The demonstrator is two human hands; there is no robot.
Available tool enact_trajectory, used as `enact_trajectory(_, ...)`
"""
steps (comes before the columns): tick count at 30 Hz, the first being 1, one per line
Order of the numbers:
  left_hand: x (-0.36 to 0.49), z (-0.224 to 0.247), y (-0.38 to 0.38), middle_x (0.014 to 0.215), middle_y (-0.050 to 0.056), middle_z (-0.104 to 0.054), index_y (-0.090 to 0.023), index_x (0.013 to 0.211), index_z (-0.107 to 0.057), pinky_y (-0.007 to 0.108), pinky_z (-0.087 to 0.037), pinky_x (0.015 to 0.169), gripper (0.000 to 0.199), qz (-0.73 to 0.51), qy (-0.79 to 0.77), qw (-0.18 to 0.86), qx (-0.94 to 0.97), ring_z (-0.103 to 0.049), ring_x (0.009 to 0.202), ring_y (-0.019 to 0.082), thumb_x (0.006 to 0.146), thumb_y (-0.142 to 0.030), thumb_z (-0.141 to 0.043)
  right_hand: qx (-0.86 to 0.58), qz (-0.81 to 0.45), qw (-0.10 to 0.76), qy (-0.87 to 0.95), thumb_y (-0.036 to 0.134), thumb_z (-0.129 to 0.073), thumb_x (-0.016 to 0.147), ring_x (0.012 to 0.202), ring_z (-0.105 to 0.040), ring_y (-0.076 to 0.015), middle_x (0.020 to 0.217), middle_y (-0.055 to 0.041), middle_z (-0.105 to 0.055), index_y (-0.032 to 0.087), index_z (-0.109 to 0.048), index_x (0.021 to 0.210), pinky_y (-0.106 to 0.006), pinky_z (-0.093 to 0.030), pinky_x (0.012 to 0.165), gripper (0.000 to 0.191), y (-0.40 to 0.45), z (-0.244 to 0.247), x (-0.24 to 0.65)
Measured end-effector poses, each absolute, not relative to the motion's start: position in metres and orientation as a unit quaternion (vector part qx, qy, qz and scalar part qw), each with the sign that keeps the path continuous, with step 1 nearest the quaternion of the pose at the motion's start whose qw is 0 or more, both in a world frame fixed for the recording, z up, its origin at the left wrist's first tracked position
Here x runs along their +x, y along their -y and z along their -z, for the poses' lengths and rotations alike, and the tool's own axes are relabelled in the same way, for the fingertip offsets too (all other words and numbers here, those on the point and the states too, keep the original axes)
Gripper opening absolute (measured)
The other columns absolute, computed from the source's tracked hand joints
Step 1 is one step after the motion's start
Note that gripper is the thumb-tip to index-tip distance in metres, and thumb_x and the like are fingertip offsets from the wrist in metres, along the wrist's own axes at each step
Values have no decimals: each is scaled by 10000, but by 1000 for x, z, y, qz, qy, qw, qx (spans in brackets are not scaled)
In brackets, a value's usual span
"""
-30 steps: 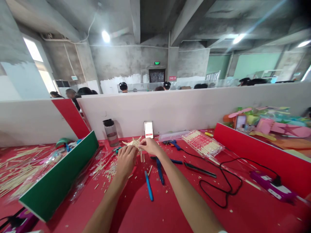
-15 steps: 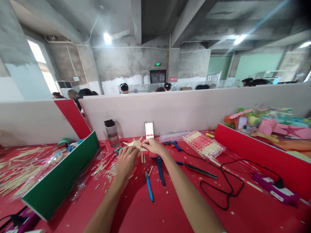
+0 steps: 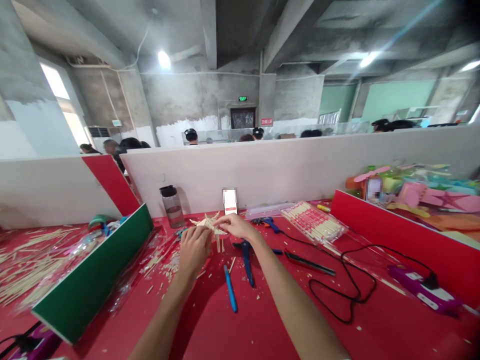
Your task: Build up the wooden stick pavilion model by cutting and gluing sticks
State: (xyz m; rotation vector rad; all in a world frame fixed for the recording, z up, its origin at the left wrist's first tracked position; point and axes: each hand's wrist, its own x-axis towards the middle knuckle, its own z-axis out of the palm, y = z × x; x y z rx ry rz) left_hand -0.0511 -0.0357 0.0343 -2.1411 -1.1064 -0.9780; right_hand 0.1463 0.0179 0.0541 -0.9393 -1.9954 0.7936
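Note:
A small model built of pale wooden sticks (image 3: 207,221) stands on the red table, with stick ends poking out at its top and legs below. My left hand (image 3: 194,246) is closed on its near left side, the fingers bent over its edge. From the right, my right hand (image 3: 237,226) reaches in with thumb and fingers pinched together at the model's right side; whatever is between the fingertips is too small to name. Just right of the model lie blue-handled pliers (image 3: 246,262). A blue pen (image 3: 230,289) lies nearer to me.
A water bottle (image 3: 172,206) and a propped phone (image 3: 230,200) stand along the white partition. To the right are a blue glue gun (image 3: 272,224), bagged sticks (image 3: 313,222), a black cutter knife (image 3: 309,263) and a looping cable (image 3: 356,300). Green (image 3: 97,272) and red (image 3: 405,245) boards flank the table.
My right hand's fingertips have shifted slightly left over the stick model. My left hand stays almost where it was, and the view has moved only a little.

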Motion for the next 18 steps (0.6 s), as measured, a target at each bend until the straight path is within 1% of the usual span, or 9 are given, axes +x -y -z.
enact_trajectory(5,-52,-33,34,1018,58,-738,-224,981,-705,399,-391,859,113,364,406,268,-795,-594,965,262,919,-214,-611,-363,-316,389,786,51,-501,853,854,-665,-177,977,-63,-754,192,-771,1063,-259,-488,738,370,-18,-54,148)
enact_trajectory(12,-50,-33,36,1016,61,-733,-231,983,-699,394,-384,865,127,356,408,263,-798,-590,965,264,945,-254,-580,-387,-310,380,781,34,-489,842,765,-648,-159,895,-52,-755,177,-780,1036,-234,-467,686,378,-15,-56,148)
enact_trajectory(18,-50,-33,36,1037,64,-733,-233,1020,-696,394,-380,869,147,353,406,265,-800,-587,976,267,953,-259,-567,-390,-311,379,779,44,-510,839,742,-642,-153,860,-44,-747,174,-784,1011,-225,-460,664,349,-12,-60,146)
